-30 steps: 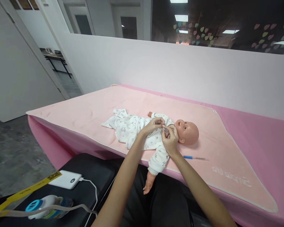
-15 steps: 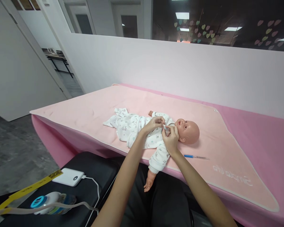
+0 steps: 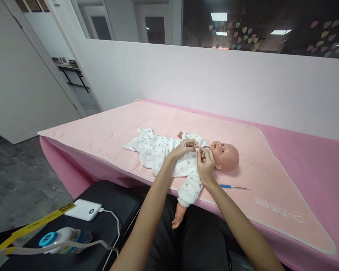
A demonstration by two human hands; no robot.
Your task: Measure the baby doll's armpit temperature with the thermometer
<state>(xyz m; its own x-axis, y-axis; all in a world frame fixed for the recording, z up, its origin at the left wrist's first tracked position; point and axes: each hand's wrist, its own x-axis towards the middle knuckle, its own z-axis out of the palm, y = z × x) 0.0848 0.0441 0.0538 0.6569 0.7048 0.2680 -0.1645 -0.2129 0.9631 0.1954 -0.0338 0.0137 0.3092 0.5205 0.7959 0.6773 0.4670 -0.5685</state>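
Observation:
A baby doll [image 3: 227,156] in a white patterned outfit [image 3: 149,152] lies on its back, with its head to the right. Above the doll's chest my left hand [image 3: 185,147] and my right hand [image 3: 205,163] meet, both with fingers pinched together. Between the fingertips shows a small white thing [image 3: 198,149], too small and too covered to name. One doll arm [image 3: 179,215] hangs over the table's front edge, under my forearms. Right of my right wrist lies a slim stick [image 3: 234,187], blue at one end and clear at the other.
A pale pink mat [image 3: 271,169] covers the table over a darker pink cloth [image 3: 322,165]. On a black seat [image 3: 113,199] at the lower left are a white power bank [image 3: 83,209] with a cable and a bottle with a blue cap [image 3: 48,239]. A white wall stands behind.
My right hand has shifted slightly, and its fingers now cover more of the small thing. My left hand stays nearly still. The doll has not moved on the mat.

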